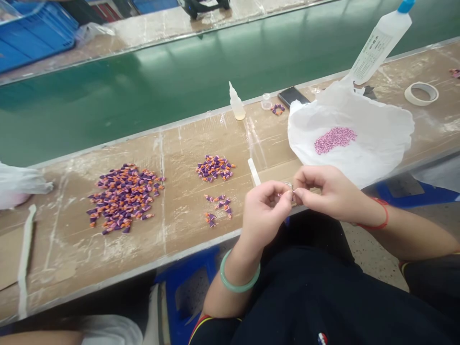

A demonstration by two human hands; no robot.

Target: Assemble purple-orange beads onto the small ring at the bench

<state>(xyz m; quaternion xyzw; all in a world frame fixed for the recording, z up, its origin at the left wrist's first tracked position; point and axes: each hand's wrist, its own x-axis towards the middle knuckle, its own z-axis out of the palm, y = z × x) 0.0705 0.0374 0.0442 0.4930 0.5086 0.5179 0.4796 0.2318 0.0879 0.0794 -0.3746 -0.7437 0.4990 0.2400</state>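
Observation:
My left hand [268,211] and my right hand [325,194] meet above the table's near edge, thumbs and index fingers pinched. Between their fingertips is a small pink and silvery piece [289,185], mostly hidden and too small to name. White paper [381,124] beyond my right hand bears a patch of tiny pink beads [336,139]. Left of my left hand lie a few loose purple and orange figure-like pieces [223,203], with a small heap [214,168] of the same behind them. A white strip [253,171] lies just past my left fingers.
Farther left is a large heap of purple-orange pieces [124,196]. Along the back stand a dropper bottle [237,105], a small clear cap [266,102], a beaded ring [278,109], a black phone [293,97], a big blue-capped bottle [381,45] and a tape roll [421,101]. Beyond runs a green belt [143,91].

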